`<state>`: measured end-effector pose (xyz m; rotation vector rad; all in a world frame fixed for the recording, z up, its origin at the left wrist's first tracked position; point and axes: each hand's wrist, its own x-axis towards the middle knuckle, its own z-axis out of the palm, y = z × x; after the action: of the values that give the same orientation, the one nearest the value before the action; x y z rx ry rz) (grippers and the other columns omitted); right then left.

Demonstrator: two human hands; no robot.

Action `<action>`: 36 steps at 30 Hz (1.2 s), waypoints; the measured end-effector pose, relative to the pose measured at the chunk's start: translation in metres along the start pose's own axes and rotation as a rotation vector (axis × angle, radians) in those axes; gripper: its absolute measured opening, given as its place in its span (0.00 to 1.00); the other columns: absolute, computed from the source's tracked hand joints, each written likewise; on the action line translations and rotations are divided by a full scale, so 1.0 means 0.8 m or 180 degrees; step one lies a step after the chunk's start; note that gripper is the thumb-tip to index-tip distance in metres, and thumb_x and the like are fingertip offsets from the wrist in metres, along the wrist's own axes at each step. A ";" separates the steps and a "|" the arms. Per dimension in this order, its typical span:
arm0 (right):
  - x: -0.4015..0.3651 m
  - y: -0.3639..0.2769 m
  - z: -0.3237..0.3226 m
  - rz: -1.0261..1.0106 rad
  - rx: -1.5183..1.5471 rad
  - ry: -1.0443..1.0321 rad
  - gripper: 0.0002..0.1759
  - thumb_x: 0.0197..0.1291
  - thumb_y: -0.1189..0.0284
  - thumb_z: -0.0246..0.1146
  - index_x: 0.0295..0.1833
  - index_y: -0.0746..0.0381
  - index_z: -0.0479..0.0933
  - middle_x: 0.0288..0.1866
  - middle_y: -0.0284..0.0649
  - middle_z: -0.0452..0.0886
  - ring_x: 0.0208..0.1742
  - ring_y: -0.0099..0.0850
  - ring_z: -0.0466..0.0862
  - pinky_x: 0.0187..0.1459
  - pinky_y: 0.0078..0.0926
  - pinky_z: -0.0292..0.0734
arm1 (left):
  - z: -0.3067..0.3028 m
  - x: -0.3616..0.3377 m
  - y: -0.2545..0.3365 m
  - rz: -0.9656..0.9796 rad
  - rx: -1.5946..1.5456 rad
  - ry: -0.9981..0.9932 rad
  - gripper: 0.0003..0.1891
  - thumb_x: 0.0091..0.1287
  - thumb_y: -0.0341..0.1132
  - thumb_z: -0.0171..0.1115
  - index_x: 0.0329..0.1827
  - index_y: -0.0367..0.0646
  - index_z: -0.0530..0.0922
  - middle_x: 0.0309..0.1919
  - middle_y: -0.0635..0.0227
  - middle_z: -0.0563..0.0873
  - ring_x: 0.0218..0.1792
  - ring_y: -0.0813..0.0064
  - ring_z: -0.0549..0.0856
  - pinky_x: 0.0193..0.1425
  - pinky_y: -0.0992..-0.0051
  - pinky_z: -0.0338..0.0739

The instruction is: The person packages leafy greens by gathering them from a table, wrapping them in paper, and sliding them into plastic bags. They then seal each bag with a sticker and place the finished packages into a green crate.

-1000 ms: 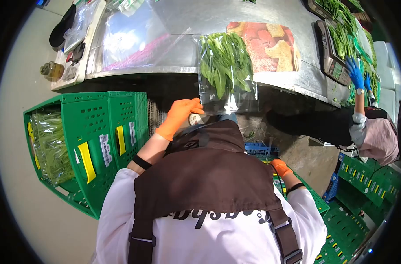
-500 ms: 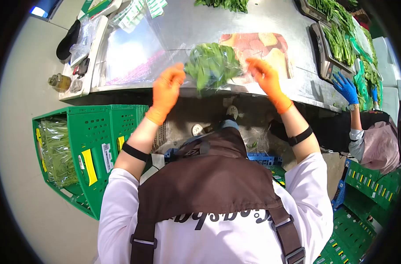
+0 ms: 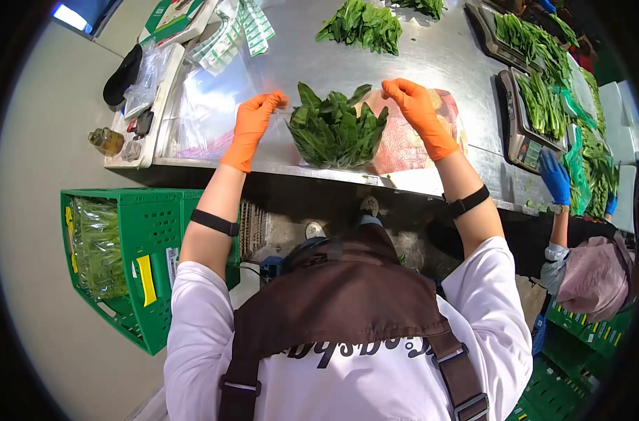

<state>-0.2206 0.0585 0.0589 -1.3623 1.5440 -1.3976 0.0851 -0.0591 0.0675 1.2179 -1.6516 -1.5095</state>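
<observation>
A clear plastic bag of leafy greens (image 3: 338, 133) stands near the front edge of the steel table, leaf tips up and the bag's bottom towards me. My left hand (image 3: 256, 119), in an orange glove, is pinched closed at the bag's upper left. At its upper right my right hand (image 3: 414, 109), gloved alike, is closed too. The film between fingers and leaves is hard to see. Beneath my right hand and beside the bag lies a reddish patterned sheet (image 3: 397, 151).
Flat clear bags (image 3: 211, 105) and green-white label strips (image 3: 253, 28) lie left. Loose greens (image 3: 361, 27) sit farther back. Scales (image 3: 526, 144) with greens stand right, near a co-worker's blue-gloved hand (image 3: 554, 175). A green crate (image 3: 151, 224) holds bagged greens at lower left.
The bag of greens, blurred and tilted half a second ago, now shows sharply and upright, slightly nearer the table's front edge. Both my hands stay at its upper sides. The whole view has shifted slightly.
</observation>
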 end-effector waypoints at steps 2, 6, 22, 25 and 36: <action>0.017 -0.005 0.005 0.0383 0.0314 0.0050 0.15 0.64 0.61 0.61 0.34 0.63 0.79 0.27 0.32 0.81 0.26 0.18 0.76 0.29 0.15 0.68 | -0.001 0.020 -0.010 0.0810 -0.0139 0.0064 0.18 0.71 0.46 0.54 0.39 0.40 0.84 0.33 0.68 0.87 0.31 0.83 0.79 0.31 0.87 0.69; 0.024 -0.051 0.010 0.0488 0.0595 0.0491 0.16 0.64 0.63 0.61 0.31 0.65 0.79 0.21 0.33 0.79 0.21 0.18 0.76 0.26 0.17 0.69 | 0.001 0.014 0.050 -0.0314 -0.0284 0.0003 0.21 0.73 0.48 0.50 0.31 0.40 0.79 0.23 0.66 0.83 0.21 0.81 0.77 0.25 0.82 0.68; -0.194 0.086 0.035 0.2887 0.0426 0.0347 0.20 0.64 0.65 0.58 0.23 0.67 0.75 0.17 0.37 0.75 0.14 0.24 0.73 0.19 0.26 0.66 | 0.096 -0.112 -0.026 0.0578 0.1866 0.0749 0.14 0.65 0.41 0.61 0.43 0.38 0.79 0.35 0.61 0.85 0.33 0.68 0.84 0.37 0.69 0.77; -0.194 0.085 0.033 0.2934 0.0624 0.0315 0.16 0.65 0.65 0.57 0.28 0.66 0.76 0.17 0.37 0.75 0.15 0.24 0.74 0.19 0.25 0.66 | 0.116 -0.089 -0.003 0.2623 0.1383 -0.0409 0.16 0.70 0.43 0.55 0.54 0.42 0.76 0.44 0.66 0.85 0.51 0.70 0.80 0.57 0.64 0.70; -0.199 0.007 0.004 -0.0463 -0.2169 -0.1296 0.44 0.43 0.73 0.70 0.70 0.53 0.62 0.71 0.38 0.65 0.71 0.43 0.62 0.68 0.39 0.59 | 0.107 -0.067 -0.087 0.0738 0.0693 -0.1930 0.28 0.75 0.53 0.35 0.66 0.43 0.68 0.56 0.65 0.81 0.69 0.68 0.65 0.75 0.62 0.45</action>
<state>-0.1780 0.2084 0.0253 -2.0391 1.7219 -0.5988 0.0485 0.0307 -0.0079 0.6563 -2.3064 -1.6787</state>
